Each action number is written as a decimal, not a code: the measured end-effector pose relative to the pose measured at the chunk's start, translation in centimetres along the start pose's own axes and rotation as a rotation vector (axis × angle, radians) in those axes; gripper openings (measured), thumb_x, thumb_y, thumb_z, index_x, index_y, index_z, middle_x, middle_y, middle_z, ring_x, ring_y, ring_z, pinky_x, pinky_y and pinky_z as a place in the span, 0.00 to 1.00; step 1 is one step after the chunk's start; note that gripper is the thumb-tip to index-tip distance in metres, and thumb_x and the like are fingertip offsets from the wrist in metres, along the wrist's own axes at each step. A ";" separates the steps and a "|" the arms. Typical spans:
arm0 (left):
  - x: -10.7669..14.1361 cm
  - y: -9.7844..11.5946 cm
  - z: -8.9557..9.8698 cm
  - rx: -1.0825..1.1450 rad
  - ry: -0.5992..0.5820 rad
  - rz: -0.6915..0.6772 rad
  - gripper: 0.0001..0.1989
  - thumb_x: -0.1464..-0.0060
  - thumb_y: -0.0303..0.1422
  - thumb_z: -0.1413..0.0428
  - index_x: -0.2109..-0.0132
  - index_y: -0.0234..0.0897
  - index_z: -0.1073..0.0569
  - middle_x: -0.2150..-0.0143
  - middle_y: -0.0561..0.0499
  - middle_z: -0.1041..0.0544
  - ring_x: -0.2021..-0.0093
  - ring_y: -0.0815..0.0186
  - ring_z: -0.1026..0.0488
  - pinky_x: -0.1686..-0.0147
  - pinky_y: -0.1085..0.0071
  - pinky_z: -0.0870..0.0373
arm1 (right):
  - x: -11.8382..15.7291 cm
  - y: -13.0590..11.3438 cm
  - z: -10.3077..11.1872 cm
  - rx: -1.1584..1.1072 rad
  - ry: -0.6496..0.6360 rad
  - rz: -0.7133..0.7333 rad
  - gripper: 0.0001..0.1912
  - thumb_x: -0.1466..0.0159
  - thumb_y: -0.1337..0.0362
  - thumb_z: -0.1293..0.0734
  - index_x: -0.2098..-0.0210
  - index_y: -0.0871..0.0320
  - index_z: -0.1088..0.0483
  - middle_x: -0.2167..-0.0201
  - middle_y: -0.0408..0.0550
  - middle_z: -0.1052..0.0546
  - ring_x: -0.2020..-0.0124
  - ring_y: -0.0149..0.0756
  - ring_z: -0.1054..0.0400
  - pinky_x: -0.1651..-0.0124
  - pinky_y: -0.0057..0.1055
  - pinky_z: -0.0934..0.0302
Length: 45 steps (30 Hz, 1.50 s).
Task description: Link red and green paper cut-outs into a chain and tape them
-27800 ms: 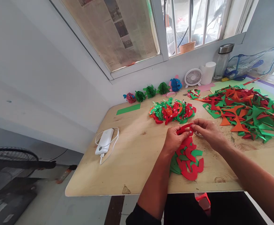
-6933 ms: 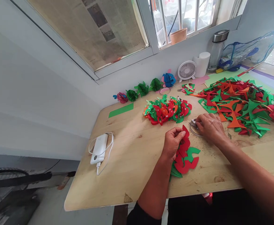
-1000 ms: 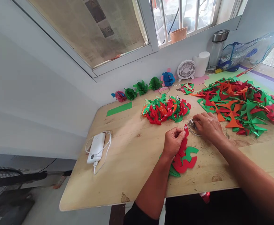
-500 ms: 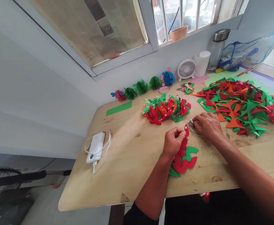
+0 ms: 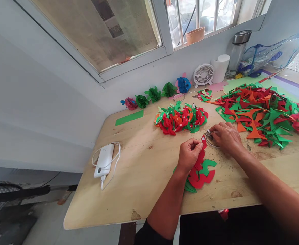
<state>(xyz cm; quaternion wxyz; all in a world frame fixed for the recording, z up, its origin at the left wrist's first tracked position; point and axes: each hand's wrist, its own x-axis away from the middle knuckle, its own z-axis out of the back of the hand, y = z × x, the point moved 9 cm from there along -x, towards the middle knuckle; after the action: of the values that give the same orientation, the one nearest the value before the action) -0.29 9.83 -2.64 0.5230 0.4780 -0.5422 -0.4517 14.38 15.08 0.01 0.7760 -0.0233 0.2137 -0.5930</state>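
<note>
My left hand (image 5: 189, 153) is closed, thumb and fingers pinching a red paper cutout (image 5: 203, 142) that has a small white square near its tip. Below it lie other loose cutouts: a green curved piece (image 5: 207, 166), a red piece (image 5: 202, 180) and green ones (image 5: 189, 186) partly under my wrist. My right hand (image 5: 226, 136) rests on the table to the right, fingers bent together at a thin pale ring (image 5: 212, 143). A small whitish-grey bit shows at its fingertips; I cannot make out what it is.
A pile of red and green cutouts (image 5: 181, 119) lies ahead, and a large heap of paper scraps (image 5: 262, 115) to the right. Along the wall stand folded-paper figures (image 5: 154, 95), a small fan (image 5: 203, 75) and a bottle (image 5: 237, 54). A white power bank (image 5: 105, 160) with cable lies left.
Both hands stay where they were, with the red cutout still in my left fingers. Only a very slight shift of the camera shows.
</note>
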 end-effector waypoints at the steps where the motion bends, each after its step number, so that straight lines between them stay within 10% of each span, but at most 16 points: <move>1: 0.0 0.0 0.0 -0.001 0.001 -0.002 0.07 0.54 0.34 0.43 0.74 0.33 0.29 0.78 0.53 0.29 0.77 0.72 0.35 0.76 0.76 0.38 | 0.0 0.0 -0.1 0.000 -0.002 0.002 0.06 0.42 0.64 0.37 0.70 0.55 0.28 0.70 0.49 0.25 0.64 0.43 0.40 0.62 0.37 0.50; 27: -0.1 -0.2 0.0 0.022 0.005 0.016 0.09 0.56 0.35 0.42 0.74 0.33 0.28 0.78 0.53 0.30 0.77 0.72 0.35 0.76 0.77 0.39 | 0.1 -0.5 0.2 0.042 0.025 -0.047 0.06 0.40 0.65 0.42 0.73 0.56 0.37 0.75 0.50 0.28 0.68 0.41 0.37 0.64 0.35 0.51; 39: -0.2 -0.1 0.2 0.016 0.031 0.015 0.08 0.54 0.34 0.43 0.74 0.33 0.29 0.79 0.53 0.30 0.78 0.74 0.36 0.77 0.77 0.40 | 0.0 0.4 1.8 -0.343 0.130 -0.147 0.07 0.41 0.62 0.40 0.74 0.56 0.36 0.75 0.48 0.28 0.70 0.38 0.35 0.65 0.35 0.45; 45: -0.3 -0.8 0.9 0.096 0.083 0.031 0.12 0.55 0.39 0.41 0.71 0.33 0.28 0.77 0.52 0.28 0.77 0.71 0.32 0.77 0.76 0.37 | 0.5 -2.3 0.5 -0.920 -0.168 -0.145 0.10 0.42 0.56 0.38 0.71 0.56 0.34 0.72 0.46 0.28 0.74 0.32 0.37 0.72 0.30 0.43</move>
<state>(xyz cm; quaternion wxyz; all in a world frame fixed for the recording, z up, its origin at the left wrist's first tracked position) -1.14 10.07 -3.47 0.5286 0.5123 -0.5484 -0.3967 12.57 13.84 0.99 0.6562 -0.4276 0.3885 -0.4854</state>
